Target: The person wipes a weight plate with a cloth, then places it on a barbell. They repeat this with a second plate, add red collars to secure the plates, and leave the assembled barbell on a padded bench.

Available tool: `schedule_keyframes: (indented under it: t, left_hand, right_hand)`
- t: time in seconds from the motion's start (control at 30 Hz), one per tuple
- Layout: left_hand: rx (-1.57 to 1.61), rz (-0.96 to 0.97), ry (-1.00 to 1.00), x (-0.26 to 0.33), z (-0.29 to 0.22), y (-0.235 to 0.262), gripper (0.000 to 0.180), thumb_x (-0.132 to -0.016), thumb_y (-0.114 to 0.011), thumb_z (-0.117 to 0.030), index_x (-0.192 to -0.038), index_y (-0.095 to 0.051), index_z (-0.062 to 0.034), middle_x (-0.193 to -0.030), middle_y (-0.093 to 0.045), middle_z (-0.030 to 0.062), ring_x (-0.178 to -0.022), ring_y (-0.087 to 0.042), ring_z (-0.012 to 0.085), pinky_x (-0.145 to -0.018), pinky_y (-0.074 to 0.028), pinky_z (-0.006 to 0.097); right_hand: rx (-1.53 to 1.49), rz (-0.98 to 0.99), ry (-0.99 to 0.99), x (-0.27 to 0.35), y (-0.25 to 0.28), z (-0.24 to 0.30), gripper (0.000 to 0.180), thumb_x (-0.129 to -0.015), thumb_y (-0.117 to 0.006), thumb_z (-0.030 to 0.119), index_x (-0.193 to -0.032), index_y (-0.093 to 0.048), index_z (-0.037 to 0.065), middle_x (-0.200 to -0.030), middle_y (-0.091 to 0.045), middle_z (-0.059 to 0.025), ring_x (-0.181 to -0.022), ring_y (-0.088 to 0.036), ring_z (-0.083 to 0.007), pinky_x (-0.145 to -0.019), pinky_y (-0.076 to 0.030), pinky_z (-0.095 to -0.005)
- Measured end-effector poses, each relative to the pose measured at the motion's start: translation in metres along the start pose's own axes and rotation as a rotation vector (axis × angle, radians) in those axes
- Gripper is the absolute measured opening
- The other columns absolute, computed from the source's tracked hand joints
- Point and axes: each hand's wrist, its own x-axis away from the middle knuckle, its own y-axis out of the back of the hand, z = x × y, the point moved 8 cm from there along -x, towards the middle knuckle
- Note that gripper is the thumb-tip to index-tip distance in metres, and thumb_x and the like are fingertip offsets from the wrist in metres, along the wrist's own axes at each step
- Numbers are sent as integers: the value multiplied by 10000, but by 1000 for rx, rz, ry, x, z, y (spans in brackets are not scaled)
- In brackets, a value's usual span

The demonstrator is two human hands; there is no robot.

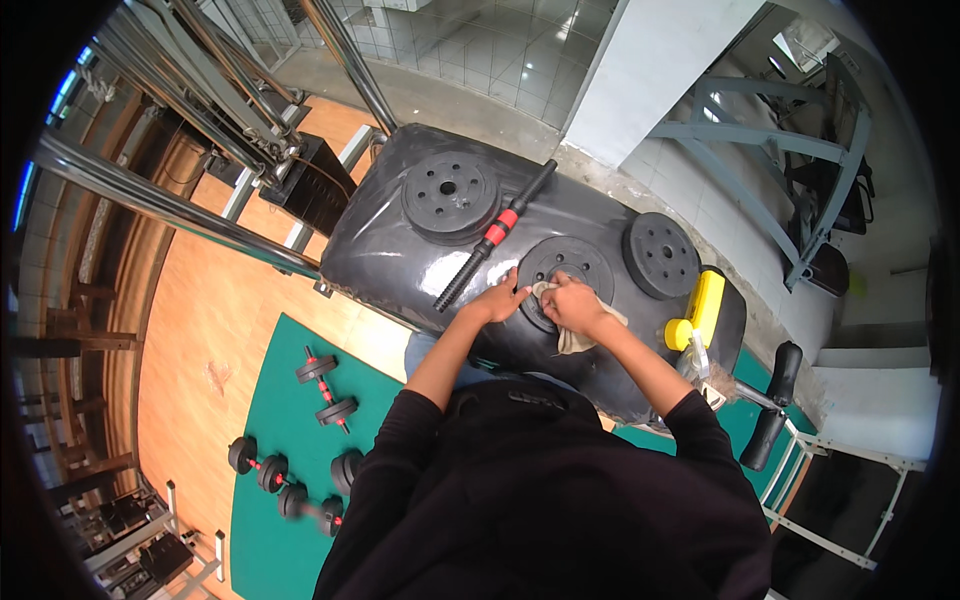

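on a black padded bench [390, 250], the right hand [573, 305] has its grip clamped on a pale cloth [572, 338], pressed to the middle weight plate [565, 265]. the left hand [500, 298] rests open-fingered on that plate's edge. beyond lie a dumbbell bar [492, 237] and two more plates.

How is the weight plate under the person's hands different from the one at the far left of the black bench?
The middle weight plate is partly covered by both hands and a pale cloth; the far-left weight plate lies bare and untouched. The right hand presses the cloth on the middle one, and the left hand rests at its edge. The far-left plate looks somewhat larger. Both are black, round, flat on the bench.
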Motion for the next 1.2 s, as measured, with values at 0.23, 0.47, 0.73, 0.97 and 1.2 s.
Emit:
schedule_keyframes:
  t: [0.23,0.47,0.73,0.97,1.2]
  left_hand:
    - [-112,-6,-78,1,5,1,820,-896,-523,-349,-1472,-20,-52,-1446,-230,303,-1310,-343,394,-1088,-280,376]
    - [-66,-12,-71,2,5,2,834,-898,-550,-337,-1459,-30,-6,-1417,-302,303,-1334,-310,365,-1093,-262,355]
    - [37,-37,-165,-9,25,-6,838,-878,-574,-336,-1466,-60,-31,-1387,-321,329,-1279,-394,386,-1052,-323,369]
    - [-40,68,-44,-1,3,3,842,-894,-591,-226,-1447,-8,24,-1375,-369,311,-1318,-364,327,-1060,-314,317]
    - [54,30,-145,-9,27,-7,847,-899,-563,-304,-1461,5,-26,-1394,-286,345,-1315,-341,378,-1068,-295,352]
  right_hand:
    - [-579,-466,-418,2,37,-84,462,-807,-669,279,-1148,-487,26,-1025,-581,-242,-959,-568,-429,-832,-446,-445]
    - [162,-366,-651,-22,12,-36,769,-754,-628,512,-1358,-424,83,-1300,-391,-183,-1152,-376,-327,-843,-380,-446]
    - [231,-331,-596,-34,-3,-22,537,-752,-646,295,-1275,-543,227,-1188,-471,-120,-971,-478,-300,-759,-462,-387]
    - [76,-331,-317,41,-21,-4,463,-670,-709,184,-1124,-659,254,-1104,-504,-107,-946,-509,-310,-756,-508,-383]
    - [3,-493,-786,31,31,-123,244,-784,-627,236,-1015,-685,183,-1058,-526,-148,-898,-556,-348,-700,-525,-431]
